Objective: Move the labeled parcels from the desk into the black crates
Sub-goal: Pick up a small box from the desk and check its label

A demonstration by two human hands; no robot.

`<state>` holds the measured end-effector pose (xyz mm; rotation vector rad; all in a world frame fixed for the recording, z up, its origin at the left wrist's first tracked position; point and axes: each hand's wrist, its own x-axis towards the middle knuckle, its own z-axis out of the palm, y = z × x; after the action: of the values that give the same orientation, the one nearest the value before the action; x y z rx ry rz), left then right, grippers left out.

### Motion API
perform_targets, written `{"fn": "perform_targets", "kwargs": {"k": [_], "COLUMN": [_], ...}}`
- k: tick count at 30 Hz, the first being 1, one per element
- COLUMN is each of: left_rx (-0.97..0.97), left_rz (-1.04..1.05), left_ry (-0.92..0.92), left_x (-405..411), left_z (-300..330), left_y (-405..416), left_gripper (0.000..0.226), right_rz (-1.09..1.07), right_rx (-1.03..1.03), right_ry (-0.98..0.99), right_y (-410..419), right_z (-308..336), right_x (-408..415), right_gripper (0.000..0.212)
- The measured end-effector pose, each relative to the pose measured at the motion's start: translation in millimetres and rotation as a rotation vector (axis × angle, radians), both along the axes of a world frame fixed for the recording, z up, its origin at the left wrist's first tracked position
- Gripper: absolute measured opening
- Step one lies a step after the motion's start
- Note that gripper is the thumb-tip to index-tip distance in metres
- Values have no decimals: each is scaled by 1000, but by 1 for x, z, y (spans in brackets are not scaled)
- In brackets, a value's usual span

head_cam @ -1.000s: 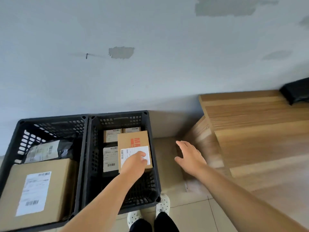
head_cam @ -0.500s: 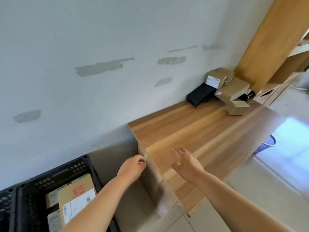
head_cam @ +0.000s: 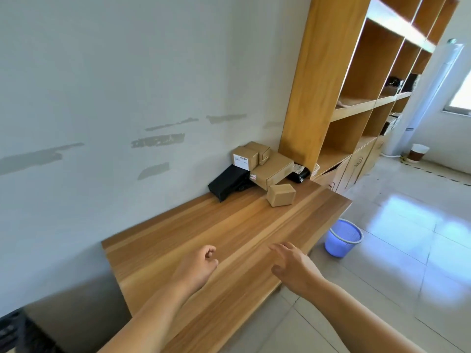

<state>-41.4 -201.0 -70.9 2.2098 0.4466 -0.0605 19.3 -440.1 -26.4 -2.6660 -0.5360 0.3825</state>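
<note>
Both hands are seen held over the near end of the wooden bench (head_cam: pixel 229 225), and nothing is gripped by either. The left hand (head_cam: pixel 197 267) is loosely curled around nothing; the right hand (head_cam: pixel 293 266) is spread flat with relaxed fingers, so both grips are empty. Compared with 1 second ago, when a labeled box was being set by the left hand into a black crate, the view has been swung right and up: only a dark corner of a black crate (head_cam: pixel 11 332) is left at the near left edge, and the far end of the bench has been brought into sight. There the remaining parcels are piled against the wall beside a tall wooden shelving unit (head_cam: pixel 328 80): a labeled box (head_cam: pixel 244 159) resting on a long flat box (head_cam: pixel 276 171), a small plain box (head_cam: pixel 281 198) in front on the bench top, a black package (head_cam: pixel 226 182) to the left, and a black bag (head_cam: pixel 298 173) to the right. A blue waste basket (head_cam: pixel 342 238) is seen on the tiled floor past the bench's right edge
</note>
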Motion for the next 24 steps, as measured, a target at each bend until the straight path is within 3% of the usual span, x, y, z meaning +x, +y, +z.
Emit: {"fn": "perform_targets", "kwargs": {"k": [15,24], "left_rx": [-34,-88], "left_rz": [-68,-12], "left_ry": [-102,-120], "left_x": [160,294], "left_z": [15,19], "left_y": [-76,-58], "left_gripper": [35,33], "right_rz": [-27,20], "right_rx": [24,-20], "right_ry": [-72,-95], "right_y": [-85,-56], "right_z": [7,26], "right_x": [136,289], "right_gripper": [52,52]}}
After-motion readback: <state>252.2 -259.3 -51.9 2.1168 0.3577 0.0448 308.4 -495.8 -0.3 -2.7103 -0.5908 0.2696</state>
